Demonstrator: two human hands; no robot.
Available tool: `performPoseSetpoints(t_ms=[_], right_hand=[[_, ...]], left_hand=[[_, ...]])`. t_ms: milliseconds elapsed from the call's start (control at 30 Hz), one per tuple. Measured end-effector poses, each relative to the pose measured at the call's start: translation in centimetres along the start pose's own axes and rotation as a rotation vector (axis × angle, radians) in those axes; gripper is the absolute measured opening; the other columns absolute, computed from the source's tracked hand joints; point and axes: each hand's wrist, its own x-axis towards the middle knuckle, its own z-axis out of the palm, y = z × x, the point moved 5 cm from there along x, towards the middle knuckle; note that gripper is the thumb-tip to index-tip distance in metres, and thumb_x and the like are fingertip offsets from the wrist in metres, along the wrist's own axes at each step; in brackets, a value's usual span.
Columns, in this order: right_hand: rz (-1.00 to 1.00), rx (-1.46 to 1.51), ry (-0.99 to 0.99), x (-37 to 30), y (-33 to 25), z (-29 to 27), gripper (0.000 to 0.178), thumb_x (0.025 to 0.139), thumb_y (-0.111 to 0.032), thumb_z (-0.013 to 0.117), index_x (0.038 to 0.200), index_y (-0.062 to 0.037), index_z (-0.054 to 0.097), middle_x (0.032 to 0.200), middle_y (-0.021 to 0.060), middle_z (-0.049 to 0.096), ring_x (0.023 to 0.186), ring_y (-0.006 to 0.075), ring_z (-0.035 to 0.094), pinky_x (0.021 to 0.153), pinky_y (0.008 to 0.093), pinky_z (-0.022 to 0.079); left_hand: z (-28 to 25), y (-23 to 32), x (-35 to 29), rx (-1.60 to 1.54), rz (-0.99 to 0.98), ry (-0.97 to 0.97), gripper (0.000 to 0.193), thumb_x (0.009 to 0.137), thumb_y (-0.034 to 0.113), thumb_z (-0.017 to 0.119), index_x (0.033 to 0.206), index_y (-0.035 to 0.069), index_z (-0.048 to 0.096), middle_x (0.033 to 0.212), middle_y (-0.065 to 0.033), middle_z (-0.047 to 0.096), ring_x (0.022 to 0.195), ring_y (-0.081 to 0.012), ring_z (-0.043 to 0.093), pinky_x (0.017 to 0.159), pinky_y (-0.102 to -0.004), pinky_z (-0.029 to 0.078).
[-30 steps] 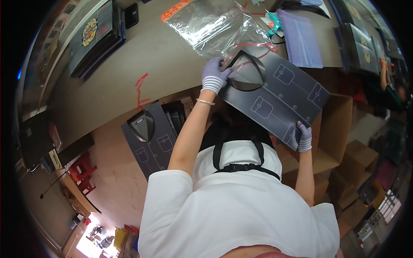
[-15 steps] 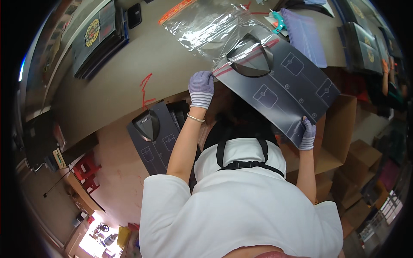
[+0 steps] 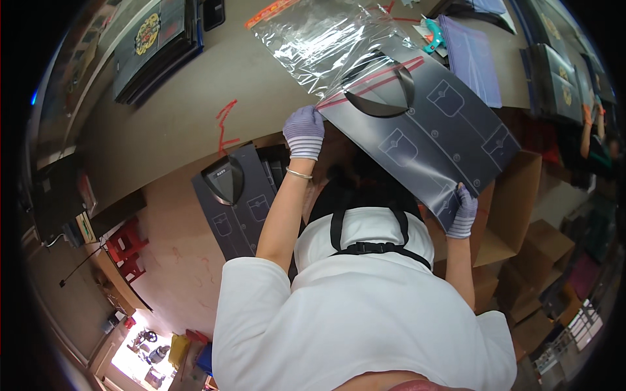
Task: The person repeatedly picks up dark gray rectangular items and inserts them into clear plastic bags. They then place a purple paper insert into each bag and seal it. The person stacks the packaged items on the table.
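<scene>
Before me a clear plastic zip bag (image 3: pixel 306 49) lies on the table, an orange band at its far end and red lines across its mouth. Partly inside that mouth, collar end first, is a dark grey sheet or folder printed like a shirt (image 3: pixel 417 140); its near part sticks out over the table edge. My left hand (image 3: pixel 304 128), in a striped purple-white glove, pinches the bag's mouth at the left corner. The lower right corner of the shirt-printed piece is gripped by my right hand (image 3: pixel 463 212), gloved alike, thumb on top.
A stack of dark folders (image 3: pixel 156 49) and a phone (image 3: pixel 214 14) lie at the far left. Purple translucent sleeves (image 3: pixel 469 62) and a teal tool (image 3: pixel 433 36) are at the far right. Another shirt-printed piece (image 3: pixel 238 202) stands left of me. Cardboard boxes (image 3: pixel 515 208) stand at right.
The view has shifted slightly. Both hands keep their holds; the right hand and its corner sit slightly lower, and the bag's mouth looks straighter and tauter.
</scene>
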Motion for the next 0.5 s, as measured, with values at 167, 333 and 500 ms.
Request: performPoseSetpoints(t_ms=[167, 333, 500], right_hand=[[-0.002, 0.057, 0.034, -0.8, 0.7, 0.6, 0.017, 0.078, -0.014, 0.061, 0.092, -0.0044, 0.059, 0.082, -0.0001, 0.056, 0.071, 0.0092, 0.052, 0.068, 0.0226, 0.042], [-0.101, -0.081, 0.033, -2.7, -0.1, 2.3, 0.014, 0.079, -0.013, 0.06, 0.09, -0.0047, 0.06, 0.08, -0.0013, 0.055, 0.07, 0.0085, 0.051, 0.068, 0.0227, 0.041], [-0.126, -0.124, 0.068, -3.2, 1.3, 3.0, 0.015, 0.081, -0.015, 0.059, 0.09, -0.003, 0.06, 0.08, -0.0004, 0.056, 0.07, 0.0082, 0.051, 0.065, 0.0235, 0.042]], left_hand=[[0.0, 0.4, -0.2, 0.084, 0.02, -0.082, 0.016, 0.079, 0.02, 0.052, 0.073, 0.007, 0.06, 0.069, -0.0116, 0.06, 0.061, -0.0301, 0.058, 0.057, -0.0395, 0.047], [-0.4, 1.2, -0.8, 0.12, -0.041, -0.163, 0.016, 0.079, 0.021, 0.052, 0.077, 0.007, 0.06, 0.07, -0.0113, 0.06, 0.061, -0.0298, 0.058, 0.056, -0.0394, 0.047], [-1.3, 2.8, -1.5, 0.021, 0.095, -0.071, 0.013, 0.077, 0.02, 0.054, 0.08, 0.008, 0.061, 0.072, -0.0091, 0.059, 0.063, -0.0276, 0.058, 0.058, -0.0377, 0.047]])
